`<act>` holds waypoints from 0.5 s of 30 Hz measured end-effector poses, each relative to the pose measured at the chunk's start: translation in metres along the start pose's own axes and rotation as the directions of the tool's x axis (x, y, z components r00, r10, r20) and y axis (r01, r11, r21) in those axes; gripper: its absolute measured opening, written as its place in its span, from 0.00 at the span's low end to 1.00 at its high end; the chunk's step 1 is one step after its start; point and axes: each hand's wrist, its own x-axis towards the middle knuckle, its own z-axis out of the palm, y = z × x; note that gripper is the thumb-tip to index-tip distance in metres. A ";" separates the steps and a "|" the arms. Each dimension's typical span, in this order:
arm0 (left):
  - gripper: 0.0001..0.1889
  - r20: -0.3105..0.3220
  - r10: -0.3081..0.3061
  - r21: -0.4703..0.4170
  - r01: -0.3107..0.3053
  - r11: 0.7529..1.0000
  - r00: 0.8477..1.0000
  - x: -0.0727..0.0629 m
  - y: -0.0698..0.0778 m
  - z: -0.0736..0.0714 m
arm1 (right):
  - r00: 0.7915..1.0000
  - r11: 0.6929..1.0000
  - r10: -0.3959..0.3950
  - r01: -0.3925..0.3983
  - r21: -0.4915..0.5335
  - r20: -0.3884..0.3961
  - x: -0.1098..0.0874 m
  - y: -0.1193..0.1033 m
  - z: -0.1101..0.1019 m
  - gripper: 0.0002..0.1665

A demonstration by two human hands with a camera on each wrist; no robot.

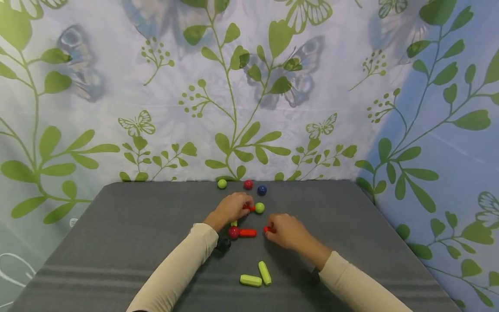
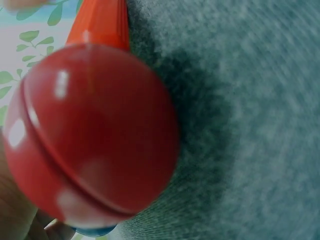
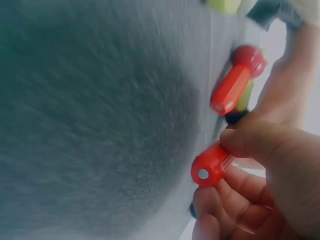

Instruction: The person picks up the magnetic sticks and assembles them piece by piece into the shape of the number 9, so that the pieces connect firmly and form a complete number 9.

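Red ball [image 2: 95, 135] is filling my left-wrist view, touching a red stick [image 2: 102, 25]. Head: my left hand [image 1: 234, 206], curled, is gripping a red rod [image 1: 250, 208] beside the lime ball [image 1: 259, 208]. Right wrist: my right hand [image 3: 287, 180] is pinching another rod [image 3: 209, 162], ideally leaving its silver tip [image 3: 203, 174] uncovered.

The right hand [image 3: 287, 175] enters from the lower right and pinches a red rod [image 3: 210, 164] between thumb (above) and fingers (below). The rod's near end faces the camera and carries a round, pale disc at its centre. Above it, and apart from it, a second red rod [image 3: 230, 92] lies at a slant—upper end against a glossy red ball [image 3: 248, 59], lower end showing a similar pale disc. A yellow-green piece [image 3: 244, 97] is partly hidden behind this second rod; a dark object [image 3: 235, 117] sits just below. The left forearm [image 3: 291, 75] extends behind these parts. Grey fabric [image 3: 95, 125] fills the left side—blurred throughout. A blue object [image 3: 193, 210] shows partially beside the lower fingers.
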 end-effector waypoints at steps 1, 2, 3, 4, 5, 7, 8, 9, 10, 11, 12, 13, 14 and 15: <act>0.06 -0.004 0.001 -0.003 -0.001 1.000 1.000 0.000 0.000 0.000 | 1.000 1.000 0.015 -0.015 -0.003 -0.009 0.006 0.001 0.001 0.15; 0.06 -0.007 0.002 -0.005 -0.002 1.000 1.000 -0.001 0.000 0.000 | 1.000 1.000 0.023 -0.023 -0.007 -0.020 0.012 0.001 0.003 0.15; 0.06 -0.007 0.000 -0.005 0.000 1.000 1.000 -0.001 0.000 0.000 | 0.999 0.999 0.033 -0.033 -0.010 -0.029 0.017 0.002 0.004 0.15; 0.06 -0.006 0.000 -0.004 0.000 1.000 1.000 -0.001 0.000 -0.001 | 0.998 0.999 0.047 -0.047 -0.012 -0.031 0.021 0.002 0.005 0.15; 0.06 -0.003 -0.001 -0.003 0.001 1.000 1.000 -0.001 0.000 -0.001 | 0.998 0.998 0.063 -0.064 -0.014 -0.031 0.026 0.003 0.006 0.16; 0.06 0.006 -0.007 -0.001 0.007 1.000 1.000 -0.001 0.000 -0.001 | 0.996 0.996 0.088 -0.088 -0.013 -0.034 0.031 0.003 0.009 0.15; 0.06 0.011 -0.010 0.000 0.010 1.000 1.000 -0.001 0.000 -0.001 | 0.994 0.994 0.104 -0.104 -0.013 -0.032 0.034 0.003 0.010 0.15; 0.07 0.013 -0.014 0.000 0.014 1.000 1.000 -0.001 0.000 0.000 | 0.992 0.992 0.122 -0.123 -0.014 -0.028 0.035 0.003 0.011 0.14; 0.07 0.015 -0.017 -0.001 0.017 1.000 1.000 -0.001 0.000 0.000 | 0.990 0.990 0.137 -0.137 -0.016 -0.026 0.037 0.003 0.012 0.14; 0.07 0.015 -0.021 -0.002 0.021 1.000 1.000 -0.001 0.000 0.000 | 0.988 0.988 0.151 -0.151 -0.017 -0.028 0.039 0.003 0.013 0.14; 0.07 0.011 -0.022 -0.003 0.022 1.000 1.000 -0.001 0.000 0.000 | 0.986 0.986 0.164 -0.164 -0.021 -0.029 0.040 0.002 0.013 0.14; 0.07 0.008 -0.023 -0.002 0.023 1.000 1.000 -0.001 -0.001 0.000 | 0.984 0.984 0.177 -0.177 -0.023 -0.030 0.041 0.002 0.014 0.14; 0.07 0.006 -0.023 -0.001 0.023 1.000 1.000 -0.001 -0.001 0.001 | 0.981 0.982 0.189 -0.190 -0.022 -0.032 0.042 0.001 0.015 0.15; 0.07 0.004 -0.022 -0.001 0.022 1.000 1.000 -0.001 -0.001 0.001 | 0.980 0.980 0.197 -0.198 -0.020 -0.035 0.043 0.001 0.016 0.16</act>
